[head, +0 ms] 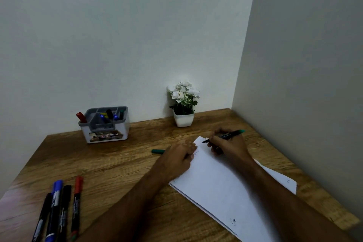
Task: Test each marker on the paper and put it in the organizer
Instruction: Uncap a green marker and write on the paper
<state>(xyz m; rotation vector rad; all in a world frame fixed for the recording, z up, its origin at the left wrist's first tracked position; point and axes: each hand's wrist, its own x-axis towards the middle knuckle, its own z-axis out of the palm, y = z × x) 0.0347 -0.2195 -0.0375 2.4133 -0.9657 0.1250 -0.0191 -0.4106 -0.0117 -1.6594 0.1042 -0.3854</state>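
Gripping a green marker (225, 135), right hand (225, 145) poises over paper (212, 182), left hand (180, 155) pinching its cap (158, 151); recapping likely follows.

There are 4 markers (59, 208) lying in a row on the table (117, 173): 2 black, 1 blue and 1 red. 1 green marker (230, 135) is in the right hand (225, 143). 1 green cap (158, 151) lies by the left hand (178, 158). 1 organizer (106, 124) holds about 5 markers. There is 1 stack of paper (216, 182) and 1 flower pot (183, 104).
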